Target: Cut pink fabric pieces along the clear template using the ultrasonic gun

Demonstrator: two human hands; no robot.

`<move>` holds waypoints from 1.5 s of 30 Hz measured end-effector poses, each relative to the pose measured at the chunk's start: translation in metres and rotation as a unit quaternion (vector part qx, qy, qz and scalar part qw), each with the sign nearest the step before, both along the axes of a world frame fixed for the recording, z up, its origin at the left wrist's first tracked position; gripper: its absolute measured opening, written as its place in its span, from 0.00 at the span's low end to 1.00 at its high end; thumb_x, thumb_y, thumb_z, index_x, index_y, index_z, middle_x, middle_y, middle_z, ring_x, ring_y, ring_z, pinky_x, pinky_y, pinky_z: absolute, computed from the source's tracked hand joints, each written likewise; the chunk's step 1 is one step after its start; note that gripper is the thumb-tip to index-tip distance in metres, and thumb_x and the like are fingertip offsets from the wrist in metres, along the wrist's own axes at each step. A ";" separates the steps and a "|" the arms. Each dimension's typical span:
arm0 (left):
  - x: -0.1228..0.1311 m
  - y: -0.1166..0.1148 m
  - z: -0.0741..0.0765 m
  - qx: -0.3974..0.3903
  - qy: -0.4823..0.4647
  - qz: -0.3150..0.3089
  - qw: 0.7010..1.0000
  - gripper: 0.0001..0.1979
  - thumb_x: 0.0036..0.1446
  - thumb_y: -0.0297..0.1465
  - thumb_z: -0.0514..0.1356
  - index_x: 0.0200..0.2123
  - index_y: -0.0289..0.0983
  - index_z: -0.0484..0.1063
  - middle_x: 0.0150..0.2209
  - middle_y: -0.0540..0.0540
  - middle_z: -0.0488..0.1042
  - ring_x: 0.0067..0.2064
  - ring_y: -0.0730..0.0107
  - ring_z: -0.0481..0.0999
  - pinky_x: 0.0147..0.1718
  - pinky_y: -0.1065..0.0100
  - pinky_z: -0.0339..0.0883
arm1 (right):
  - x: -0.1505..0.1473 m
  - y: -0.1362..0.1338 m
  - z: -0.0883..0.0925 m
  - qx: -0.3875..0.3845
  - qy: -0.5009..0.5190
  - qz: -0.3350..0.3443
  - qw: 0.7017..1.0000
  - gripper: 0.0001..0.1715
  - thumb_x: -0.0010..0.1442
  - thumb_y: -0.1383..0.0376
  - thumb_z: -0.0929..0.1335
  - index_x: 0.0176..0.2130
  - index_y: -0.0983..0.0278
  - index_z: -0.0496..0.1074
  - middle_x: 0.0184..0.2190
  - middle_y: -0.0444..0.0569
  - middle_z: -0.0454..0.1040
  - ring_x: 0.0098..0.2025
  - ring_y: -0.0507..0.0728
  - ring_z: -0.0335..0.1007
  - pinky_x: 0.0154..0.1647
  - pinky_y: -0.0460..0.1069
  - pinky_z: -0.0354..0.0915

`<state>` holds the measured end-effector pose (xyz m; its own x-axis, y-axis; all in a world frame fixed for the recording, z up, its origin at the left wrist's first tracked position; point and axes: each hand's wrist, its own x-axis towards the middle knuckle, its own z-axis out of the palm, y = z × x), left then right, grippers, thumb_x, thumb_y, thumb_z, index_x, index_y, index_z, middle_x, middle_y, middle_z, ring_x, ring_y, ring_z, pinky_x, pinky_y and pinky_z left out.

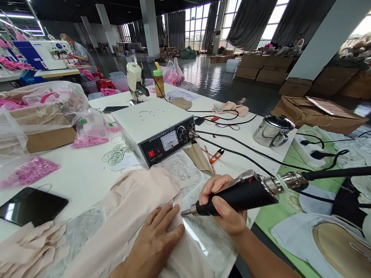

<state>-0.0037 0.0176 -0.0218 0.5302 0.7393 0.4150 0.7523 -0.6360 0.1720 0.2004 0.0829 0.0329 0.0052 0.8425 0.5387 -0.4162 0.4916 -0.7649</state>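
My right hand is wrapped around a black ultrasonic cutter handpiece, whose metal tip points left. The tip is at the edge of a pale pink fabric piece, just right of my left hand's fingertips. My left hand lies flat on that fabric with fingers stretched out. Under the fabric is a clear, speckled sheet on the white table. A thick cable runs from the handpiece off to the right. Behind the hands stands a white control box with a dial and a red switch.
More pink fabric lies folded at the left, near a black tablet. Orange thread snips lie beyond my right hand. A metal mug stands at the table's right edge; black cables cross there. A co-worker sits at a far sewing machine.
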 end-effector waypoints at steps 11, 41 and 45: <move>-0.010 -0.015 0.042 -0.036 -0.067 0.041 0.996 0.11 0.74 0.31 0.49 0.51 0.42 0.70 0.50 0.42 0.76 0.51 0.61 0.77 0.48 0.63 0.73 | 0.036 -0.009 -0.010 -0.043 0.075 -0.109 0.990 0.06 0.56 0.62 0.69 0.36 0.60 0.72 0.32 0.44 0.67 0.25 0.52 0.65 0.27 0.52 0.66; -0.020 -0.064 0.134 -0.348 -0.176 0.000 0.921 0.04 0.64 0.29 0.60 0.35 0.38 0.69 0.30 0.54 0.70 0.29 0.75 0.67 0.29 0.75 0.61 | -0.022 -0.064 0.013 -0.198 -0.319 0.368 0.851 0.32 0.57 0.40 0.70 0.21 0.63 0.72 0.17 0.42 0.66 0.18 0.50 0.57 0.19 0.47 0.60; -0.050 -0.093 0.137 -0.319 -0.176 0.039 0.931 0.09 0.61 0.33 0.65 0.44 0.39 0.73 0.31 0.55 0.70 0.27 0.76 0.66 0.26 0.77 0.60 | -0.034 -0.073 0.023 -0.200 -0.322 0.397 0.836 0.29 0.51 0.42 0.74 0.23 0.63 0.69 0.13 0.33 0.50 0.13 0.44 0.39 0.11 0.44 0.44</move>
